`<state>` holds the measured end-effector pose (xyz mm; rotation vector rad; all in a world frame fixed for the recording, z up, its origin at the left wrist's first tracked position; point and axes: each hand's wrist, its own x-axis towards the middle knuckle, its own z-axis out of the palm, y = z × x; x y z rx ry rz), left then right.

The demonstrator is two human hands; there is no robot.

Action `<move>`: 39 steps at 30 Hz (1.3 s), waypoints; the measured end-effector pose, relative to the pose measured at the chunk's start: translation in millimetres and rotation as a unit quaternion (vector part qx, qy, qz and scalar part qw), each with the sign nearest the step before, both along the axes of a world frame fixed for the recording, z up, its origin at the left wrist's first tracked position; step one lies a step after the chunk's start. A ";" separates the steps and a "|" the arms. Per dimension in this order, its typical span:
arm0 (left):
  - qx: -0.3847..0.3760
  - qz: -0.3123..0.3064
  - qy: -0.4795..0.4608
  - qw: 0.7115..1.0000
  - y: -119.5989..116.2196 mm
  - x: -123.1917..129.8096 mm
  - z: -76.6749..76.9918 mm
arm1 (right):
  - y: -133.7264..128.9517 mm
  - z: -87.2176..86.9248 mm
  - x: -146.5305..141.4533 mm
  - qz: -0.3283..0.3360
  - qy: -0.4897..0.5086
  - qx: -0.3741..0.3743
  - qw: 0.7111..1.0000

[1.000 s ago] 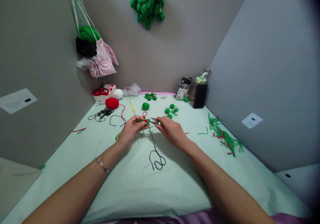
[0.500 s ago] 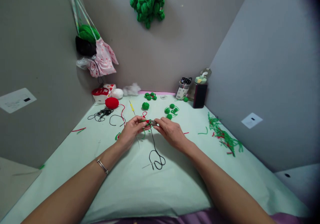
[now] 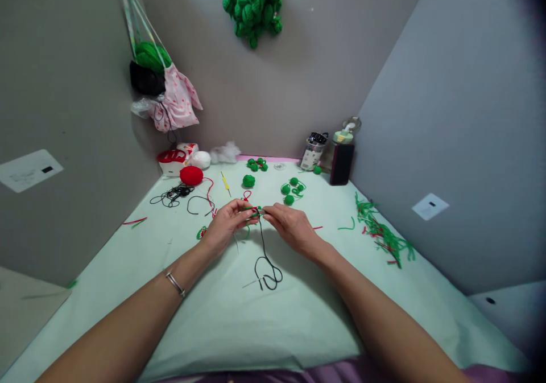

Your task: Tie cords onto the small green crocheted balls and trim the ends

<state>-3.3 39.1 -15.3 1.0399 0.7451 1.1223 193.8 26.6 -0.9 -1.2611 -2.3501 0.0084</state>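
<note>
Over the middle of the table, my left hand (image 3: 227,225) pinches a small green and red yarn piece (image 3: 255,208), largely covered by the fingers. My right hand (image 3: 294,227) is closed in a pinch close to the piece's right end; what lies between its fingertips is too small to tell. From the piece a black thread (image 3: 263,239) hangs down and coils on the cloth, beside a thin needle (image 3: 251,284). A red yarn loop (image 3: 247,196) shows just beyond the left fingertips.
A red yarn ball (image 3: 191,176), tangled black cord (image 3: 172,196) and yellow-handled hook (image 3: 226,184) lie left. Green balls (image 3: 289,200) sit beyond my hands. Green yarn scraps (image 3: 386,232) are at right. A phone (image 3: 342,165) leans by a bottle (image 3: 343,136) at the back.
My right fingers have shifted slightly, and the greyish object seen at their tips before no longer shows. The left hand keeps its hold on the yarn piece.
</note>
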 end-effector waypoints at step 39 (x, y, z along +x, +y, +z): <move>0.129 -0.162 0.541 0.815 35.0 -91.6 14.9 | -22.3 13.4 -20.2 0.107 0.332 -0.405 0.845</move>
